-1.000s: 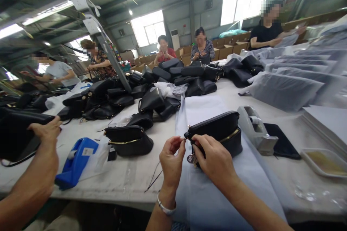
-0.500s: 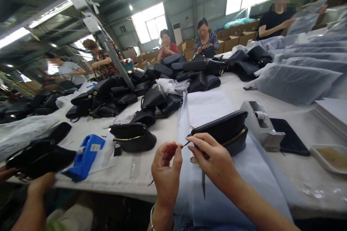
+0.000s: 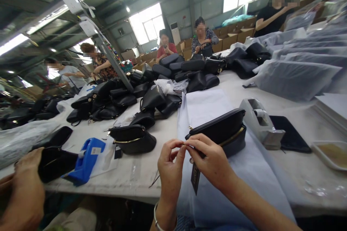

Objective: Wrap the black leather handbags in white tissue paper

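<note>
My left hand [image 3: 171,168] and my right hand [image 3: 211,155] meet fingertip to fingertip, both closed in a pinch on a thin black cord. Most of the cord is hidden by the fingers. A black hang tag [image 3: 195,179] with pale lettering dangles below my right hand, beside a small round metal charm [image 3: 191,160]. Just behind the hands a black handbag [image 3: 217,130] with a gold zipper stands on white wrapping sheets [image 3: 233,191]. A thin dark strand [image 3: 155,179] shows left of my left wrist.
A second black bag [image 3: 135,139] stands left, near a blue tape dispenser [image 3: 88,158]. On the right are a grey tape dispenser [image 3: 260,124], a dark flat pouch [image 3: 291,133] and a white tray [image 3: 329,157]. A co-worker's hand [image 3: 28,173] handles a bag at far left. Several bags are heaped behind.
My two hands have come closer together, hiding the cord that showed between them. The hang tag has turned its lettered face to view. The co-worker's hand at left has moved up over the bag.
</note>
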`<action>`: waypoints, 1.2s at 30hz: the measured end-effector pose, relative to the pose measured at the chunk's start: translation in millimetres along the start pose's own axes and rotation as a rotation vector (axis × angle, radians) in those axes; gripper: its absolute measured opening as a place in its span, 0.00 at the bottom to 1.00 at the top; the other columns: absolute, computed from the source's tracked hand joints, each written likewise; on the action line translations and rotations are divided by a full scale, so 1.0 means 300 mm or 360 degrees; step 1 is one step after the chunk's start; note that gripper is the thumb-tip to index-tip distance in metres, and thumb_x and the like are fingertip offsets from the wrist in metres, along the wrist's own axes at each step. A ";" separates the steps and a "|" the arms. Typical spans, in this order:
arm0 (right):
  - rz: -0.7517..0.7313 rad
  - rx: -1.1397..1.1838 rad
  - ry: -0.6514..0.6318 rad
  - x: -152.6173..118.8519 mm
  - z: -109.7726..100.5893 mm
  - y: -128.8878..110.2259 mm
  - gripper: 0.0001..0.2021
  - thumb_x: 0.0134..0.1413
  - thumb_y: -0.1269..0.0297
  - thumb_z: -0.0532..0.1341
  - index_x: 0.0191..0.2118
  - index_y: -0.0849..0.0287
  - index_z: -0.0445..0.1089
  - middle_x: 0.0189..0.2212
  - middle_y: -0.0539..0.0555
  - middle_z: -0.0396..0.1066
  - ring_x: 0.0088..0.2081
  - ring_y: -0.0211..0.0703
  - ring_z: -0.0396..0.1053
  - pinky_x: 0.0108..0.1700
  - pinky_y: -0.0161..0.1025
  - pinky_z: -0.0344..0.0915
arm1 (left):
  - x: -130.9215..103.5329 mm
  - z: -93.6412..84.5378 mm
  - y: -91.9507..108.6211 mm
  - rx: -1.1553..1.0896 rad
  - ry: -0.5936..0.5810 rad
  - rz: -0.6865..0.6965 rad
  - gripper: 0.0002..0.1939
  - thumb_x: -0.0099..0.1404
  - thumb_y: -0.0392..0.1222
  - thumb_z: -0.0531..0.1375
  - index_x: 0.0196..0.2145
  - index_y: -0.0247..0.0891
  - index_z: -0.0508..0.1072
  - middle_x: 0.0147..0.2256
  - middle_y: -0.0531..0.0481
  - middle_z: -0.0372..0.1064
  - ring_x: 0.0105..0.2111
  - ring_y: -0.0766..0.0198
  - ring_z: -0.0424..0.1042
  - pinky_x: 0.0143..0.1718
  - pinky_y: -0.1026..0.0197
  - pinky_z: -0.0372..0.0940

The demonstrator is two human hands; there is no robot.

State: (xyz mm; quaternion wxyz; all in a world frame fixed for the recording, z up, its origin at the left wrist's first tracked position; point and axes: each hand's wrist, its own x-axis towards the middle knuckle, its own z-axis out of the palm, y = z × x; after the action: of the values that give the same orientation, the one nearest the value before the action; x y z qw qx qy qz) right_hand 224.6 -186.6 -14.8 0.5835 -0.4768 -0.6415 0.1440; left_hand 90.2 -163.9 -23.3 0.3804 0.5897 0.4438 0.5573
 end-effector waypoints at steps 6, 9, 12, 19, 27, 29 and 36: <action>0.0017 -0.0047 0.0034 0.004 -0.002 -0.001 0.08 0.63 0.68 0.59 0.41 0.55 0.76 0.37 0.53 0.73 0.38 0.40 0.73 0.43 0.36 0.72 | 0.006 -0.010 -0.005 0.0130 -0.0010 0.0110 0.06 0.66 0.44 0.63 0.36 0.40 0.76 0.40 0.49 0.72 0.40 0.63 0.73 0.40 0.66 0.69; 0.0039 -0.0104 0.0069 0.004 -0.007 0.003 0.08 0.63 0.67 0.59 0.41 0.54 0.76 0.37 0.54 0.73 0.39 0.41 0.74 0.43 0.37 0.72 | 0.007 -0.025 -0.013 0.0059 -0.0058 0.0081 0.07 0.66 0.44 0.62 0.37 0.39 0.76 0.40 0.48 0.72 0.39 0.63 0.73 0.40 0.64 0.70; 0.0065 -0.0194 0.0033 -0.002 -0.023 0.003 0.08 0.63 0.68 0.59 0.43 0.54 0.76 0.39 0.53 0.74 0.39 0.40 0.74 0.44 0.36 0.72 | 0.010 -0.037 -0.011 -0.0082 -0.0248 -0.0014 0.08 0.67 0.45 0.61 0.39 0.39 0.75 0.41 0.47 0.73 0.40 0.61 0.73 0.42 0.62 0.70; 0.0012 -0.0348 -0.0252 -0.046 -0.086 -0.015 0.20 0.58 0.75 0.59 0.53 0.50 0.70 0.50 0.54 0.71 0.50 0.44 0.72 0.51 0.40 0.73 | 0.040 -0.036 0.013 -0.0605 -0.0501 -0.0210 0.04 0.67 0.41 0.62 0.38 0.39 0.72 0.31 0.53 0.70 0.36 0.66 0.71 0.46 0.62 0.66; -0.0188 -0.0549 -0.0315 -0.133 -0.167 0.011 0.23 0.62 0.75 0.52 0.60 0.51 0.64 0.60 0.56 0.66 0.56 0.43 0.70 0.54 0.38 0.73 | 0.033 -0.044 -0.020 -0.1476 -0.0261 -0.0641 0.21 0.61 0.44 0.68 0.52 0.48 0.72 0.30 0.59 0.65 0.31 0.73 0.69 0.51 0.59 0.68; -0.0116 -0.0670 -0.0220 -0.158 -0.196 0.031 0.22 0.62 0.70 0.55 0.61 0.51 0.63 0.55 0.57 0.71 0.51 0.46 0.74 0.49 0.39 0.75 | 0.033 -0.047 -0.016 -0.1458 -0.0242 -0.0666 0.25 0.59 0.42 0.69 0.54 0.51 0.72 0.32 0.58 0.67 0.30 0.74 0.67 0.49 0.63 0.68; 0.0158 -0.0701 0.0077 -0.167 -0.283 0.021 0.15 0.57 0.55 0.63 0.49 0.50 0.72 0.34 0.51 0.80 0.33 0.48 0.79 0.32 0.39 0.78 | 0.033 -0.010 -0.001 -0.1274 -0.0290 -0.0567 0.27 0.58 0.42 0.69 0.56 0.53 0.72 0.57 0.44 0.68 0.22 0.79 0.59 0.20 0.75 0.59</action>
State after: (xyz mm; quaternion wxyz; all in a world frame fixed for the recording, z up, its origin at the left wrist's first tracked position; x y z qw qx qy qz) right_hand 295.8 -254.1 -26.5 0.4728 -0.6270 -0.6190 0.0175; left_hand 87.0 -154.5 -20.2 0.7063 0.3572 0.2525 0.5566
